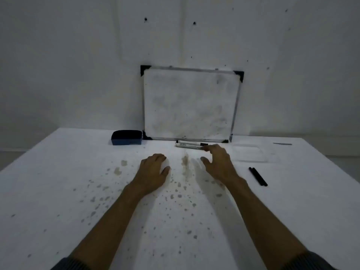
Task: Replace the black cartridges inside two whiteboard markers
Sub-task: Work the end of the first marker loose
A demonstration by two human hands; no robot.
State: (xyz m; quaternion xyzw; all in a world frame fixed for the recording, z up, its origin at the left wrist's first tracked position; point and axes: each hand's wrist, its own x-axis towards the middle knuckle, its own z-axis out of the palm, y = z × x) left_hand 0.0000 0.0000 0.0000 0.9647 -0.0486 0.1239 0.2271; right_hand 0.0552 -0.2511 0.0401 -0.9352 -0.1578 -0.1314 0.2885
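Hands reached toward the markers

The right hand (218,162) was spread open, fingertips at two whiteboard markers (190,144) lying just beyond it; the left hand (153,169) rested loosely curled, empty. Two black cartridges (258,176) lay right of the right hand; a blue tray (126,140), contents unclear, sat beyond the left hand.

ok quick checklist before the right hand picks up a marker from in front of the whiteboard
1. Both markers in front of the whiteboard: ok.
2. Right hand open, fingertips at the markers' right end: ok.
3. Left hand free to help: ok, resting on the table, holding nothing.
4. Black cartridges within reach: ok, two side by side, right of the right hand.
5. Caps on or off: cannot tell.
6. Blue eraser out of the way: ok.
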